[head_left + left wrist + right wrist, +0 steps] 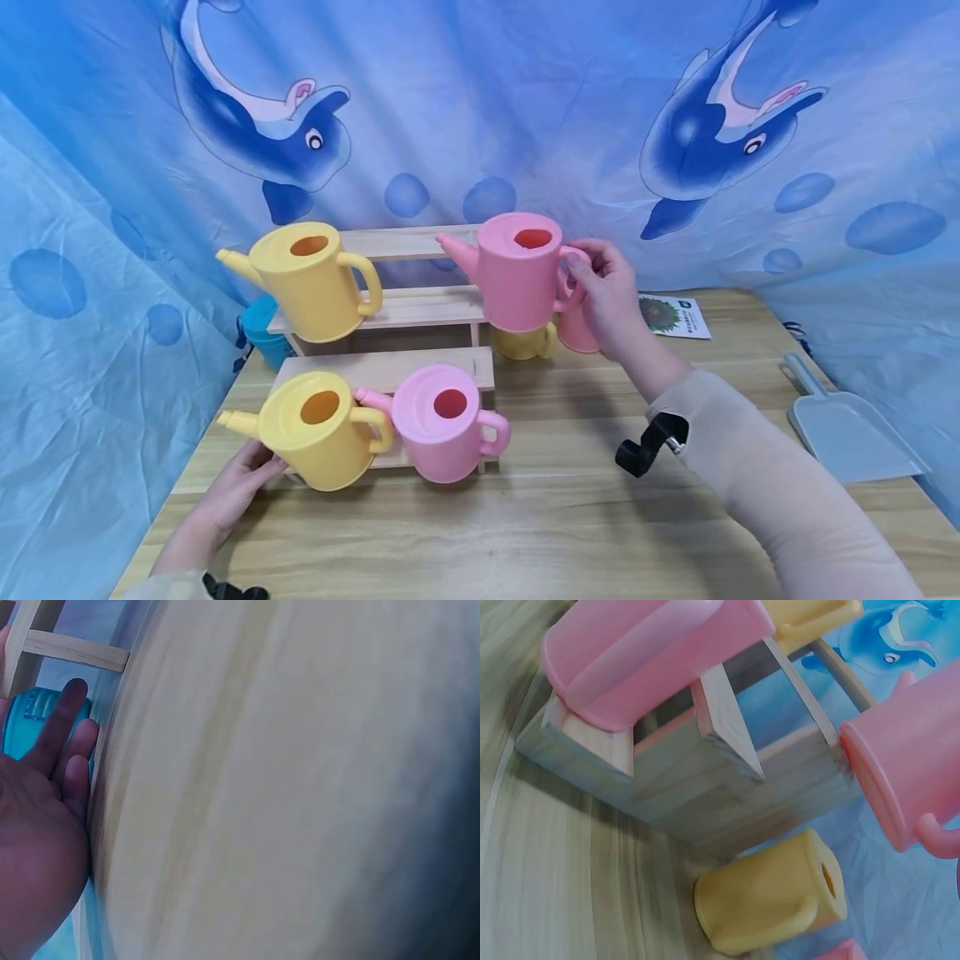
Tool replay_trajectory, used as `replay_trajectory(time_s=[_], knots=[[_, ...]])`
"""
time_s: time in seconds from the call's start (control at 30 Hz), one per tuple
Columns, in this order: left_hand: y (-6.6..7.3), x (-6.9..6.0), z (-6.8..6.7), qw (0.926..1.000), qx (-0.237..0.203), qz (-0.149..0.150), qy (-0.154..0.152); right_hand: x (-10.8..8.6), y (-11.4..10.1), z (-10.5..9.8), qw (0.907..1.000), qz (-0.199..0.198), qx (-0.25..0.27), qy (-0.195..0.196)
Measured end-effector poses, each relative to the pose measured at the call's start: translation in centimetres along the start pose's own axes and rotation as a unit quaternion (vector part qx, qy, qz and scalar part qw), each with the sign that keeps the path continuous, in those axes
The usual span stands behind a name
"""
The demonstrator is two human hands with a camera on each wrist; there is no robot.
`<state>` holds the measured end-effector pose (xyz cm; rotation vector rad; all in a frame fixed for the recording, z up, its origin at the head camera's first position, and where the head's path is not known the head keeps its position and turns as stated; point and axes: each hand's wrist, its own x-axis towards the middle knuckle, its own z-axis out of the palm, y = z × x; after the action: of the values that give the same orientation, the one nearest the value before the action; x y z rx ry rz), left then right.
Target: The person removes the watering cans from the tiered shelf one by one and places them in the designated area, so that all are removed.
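My right hand (609, 292) grips the handle of a pink watering can (519, 275), which is upright at the right end of a stepped wooden rack (427, 307). In the right wrist view this can (907, 757) is at the upper steps; contact with the wood is unclear. My left hand (228, 492) holds the rack's lower left corner, partly hidden behind a yellow watering can (318, 446); several fingers (56, 731) extend in the left wrist view. Beside that can, a lighter pink watering can (442, 437) stands on the bottom step. Another yellow can (303, 287) stands higher at left.
Behind the rack's right end, a yellow watering can (757, 900) and a partly hidden pink one (577, 329) stand on the table (540, 517). A teal container (264, 329) is at left. A printed card (675, 317) and a grey dustpan (851, 429) lie at right.
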<state>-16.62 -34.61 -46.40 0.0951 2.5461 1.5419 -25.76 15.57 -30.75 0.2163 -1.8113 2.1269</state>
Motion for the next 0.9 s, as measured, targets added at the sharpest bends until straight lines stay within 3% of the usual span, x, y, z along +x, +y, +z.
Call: replay_trajectory(time_s=[0.4, 0.67, 0.9], knots=[[-0.2, 0.0, 0.1, 0.9995, -0.014, 0.025, 0.016, -1.5, 0.3, -3.0, 0.9989, -0.001, 0.038, 0.029], [-0.2, 0.0, 0.1, 0.9993, -0.016, 0.027, 0.018, -2.8, 1.1, -4.1, 0.9996, 0.019, 0.015, 0.017], [-0.1, 0.0, 0.1, 0.9995, -0.019, 0.022, 0.012, -4.0, 1.9, -4.2, 0.9981, 0.038, 0.047, 0.01]])
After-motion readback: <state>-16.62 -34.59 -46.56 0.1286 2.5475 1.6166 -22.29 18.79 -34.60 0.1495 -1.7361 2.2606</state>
